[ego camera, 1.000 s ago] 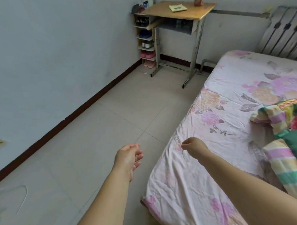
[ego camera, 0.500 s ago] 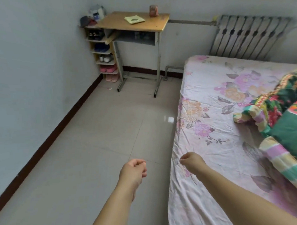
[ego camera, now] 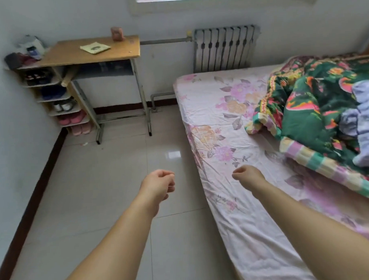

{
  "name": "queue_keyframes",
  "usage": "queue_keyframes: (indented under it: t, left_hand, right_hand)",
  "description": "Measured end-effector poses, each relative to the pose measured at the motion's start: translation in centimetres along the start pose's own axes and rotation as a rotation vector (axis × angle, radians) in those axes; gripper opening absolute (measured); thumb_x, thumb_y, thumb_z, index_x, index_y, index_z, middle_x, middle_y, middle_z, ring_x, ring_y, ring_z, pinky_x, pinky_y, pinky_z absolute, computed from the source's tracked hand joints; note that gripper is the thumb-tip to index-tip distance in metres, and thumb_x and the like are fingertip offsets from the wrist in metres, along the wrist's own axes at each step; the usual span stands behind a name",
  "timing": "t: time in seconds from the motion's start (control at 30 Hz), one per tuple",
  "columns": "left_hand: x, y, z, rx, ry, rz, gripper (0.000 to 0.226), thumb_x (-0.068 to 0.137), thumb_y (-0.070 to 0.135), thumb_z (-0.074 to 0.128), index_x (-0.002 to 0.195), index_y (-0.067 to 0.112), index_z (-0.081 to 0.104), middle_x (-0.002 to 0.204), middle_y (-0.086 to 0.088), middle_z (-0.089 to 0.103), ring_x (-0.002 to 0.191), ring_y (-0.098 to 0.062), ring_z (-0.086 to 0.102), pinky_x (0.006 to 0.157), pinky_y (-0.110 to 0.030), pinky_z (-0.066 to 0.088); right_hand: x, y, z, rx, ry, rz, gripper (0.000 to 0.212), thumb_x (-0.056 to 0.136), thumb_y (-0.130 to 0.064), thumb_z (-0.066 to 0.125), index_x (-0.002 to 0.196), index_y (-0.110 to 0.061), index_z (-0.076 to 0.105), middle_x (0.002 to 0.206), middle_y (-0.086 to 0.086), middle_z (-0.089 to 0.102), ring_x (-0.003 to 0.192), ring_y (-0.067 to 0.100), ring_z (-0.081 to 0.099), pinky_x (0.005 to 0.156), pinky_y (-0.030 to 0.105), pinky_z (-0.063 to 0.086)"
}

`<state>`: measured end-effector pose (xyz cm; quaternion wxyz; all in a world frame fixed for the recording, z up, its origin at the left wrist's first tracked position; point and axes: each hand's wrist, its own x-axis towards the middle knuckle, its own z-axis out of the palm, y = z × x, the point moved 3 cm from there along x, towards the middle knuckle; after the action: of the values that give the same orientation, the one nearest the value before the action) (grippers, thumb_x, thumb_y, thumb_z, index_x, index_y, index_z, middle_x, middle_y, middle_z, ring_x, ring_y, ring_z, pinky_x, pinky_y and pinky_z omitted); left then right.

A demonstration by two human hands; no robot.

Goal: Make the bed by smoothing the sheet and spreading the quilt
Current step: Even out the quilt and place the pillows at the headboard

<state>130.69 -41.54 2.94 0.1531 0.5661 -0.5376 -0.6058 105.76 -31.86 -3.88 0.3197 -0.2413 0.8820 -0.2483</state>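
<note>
A pink floral sheet (ego camera: 228,159) covers the bed on the right, with creases along its near edge. A green flowered quilt (ego camera: 316,114) with a striped border lies bunched at the right side of the bed. My left hand (ego camera: 160,184) hovers over the floor beside the bed, fingers curled in, holding nothing. My right hand (ego camera: 246,174) is loosely fisted just above the sheet near its edge; no cloth shows in its fingers.
A wooden desk (ego camera: 92,52) with a yellow paper stands at the far wall. A shoe rack (ego camera: 59,102) fills the left corner. A grey radiator (ego camera: 224,47) is behind the bed's end. Tiled floor (ego camera: 110,184) runs left of the bed.
The view has swung right and up, bringing the radiator, window sill and more of the quilt into sight. My left hand's fingers have curled shut. Both hands stay about where they were.
</note>
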Motion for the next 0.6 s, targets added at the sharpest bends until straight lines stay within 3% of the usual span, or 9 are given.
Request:
queue_keyframes:
  t: [0.17, 0.33, 0.4, 0.5, 0.6]
  left_hand:
    - [4.6, 3.4, 2.2, 0.036, -0.125, 0.028, 0.015, 0.096, 0.014, 0.049, 0.085, 0.018, 0.059, 0.08, -0.003, 0.059, 0.078, -0.019, 0.059, 0.069, -0.027, 0.043]
    - [11.1, 7.5, 4.4, 0.094, -0.209, 0.069, 0.017, 0.095, 0.012, 0.05, 0.082, 0.019, 0.058, 0.075, -0.001, 0.058, 0.077, -0.018, 0.057, 0.066, -0.026, 0.04]
    - [14.6, 9.9, 5.0, 0.098, -0.187, 0.074, 0.016, 0.094, 0.01, 0.05, 0.083, 0.016, 0.06, 0.074, -0.002, 0.058, 0.076, -0.02, 0.055, 0.066, -0.026, 0.039]
    - [20.1, 14.1, 5.8, 0.11, -0.151, 0.06, 0.016, 0.094, 0.01, 0.049, 0.087, 0.014, 0.063, 0.075, -0.003, 0.06, 0.078, -0.022, 0.057, 0.073, -0.03, 0.043]
    - [24.5, 18.1, 6.8, 0.077, -0.146, 0.104, 0.018, 0.095, 0.009, 0.048, 0.087, 0.015, 0.063, 0.076, -0.004, 0.062, 0.072, -0.018, 0.059, 0.072, -0.029, 0.044]
  right_hand:
    - [1.5, -0.7, -1.6, 0.085, 0.068, 0.044, 0.015, 0.088, -0.013, 0.061, 0.098, -0.009, 0.07, 0.092, 0.012, 0.067, 0.081, 0.022, 0.056, 0.072, 0.028, 0.041]
    - [8.3, -1.9, -2.9, 0.198, 0.137, 0.098, 0.017, 0.087, -0.009, 0.059, 0.095, 0.003, 0.069, 0.073, 0.008, 0.058, 0.062, 0.019, 0.047, 0.065, 0.029, 0.036]
    - [11.7, -3.0, -3.4, 0.238, 0.132, 0.13, 0.015, 0.086, -0.007, 0.058, 0.091, 0.001, 0.069, 0.074, 0.009, 0.058, 0.057, 0.017, 0.045, 0.062, 0.027, 0.036]
    - [16.7, -4.8, -4.6, 0.255, 0.11, 0.19, 0.007, 0.087, -0.01, 0.06, 0.085, -0.009, 0.066, 0.078, 0.006, 0.058, 0.061, 0.016, 0.048, 0.056, 0.024, 0.037]
    - [21.4, -6.4, -6.3, 0.228, 0.125, 0.205, 0.008, 0.088, -0.012, 0.06, 0.087, -0.008, 0.067, 0.085, 0.007, 0.061, 0.078, 0.023, 0.055, 0.068, 0.027, 0.041]
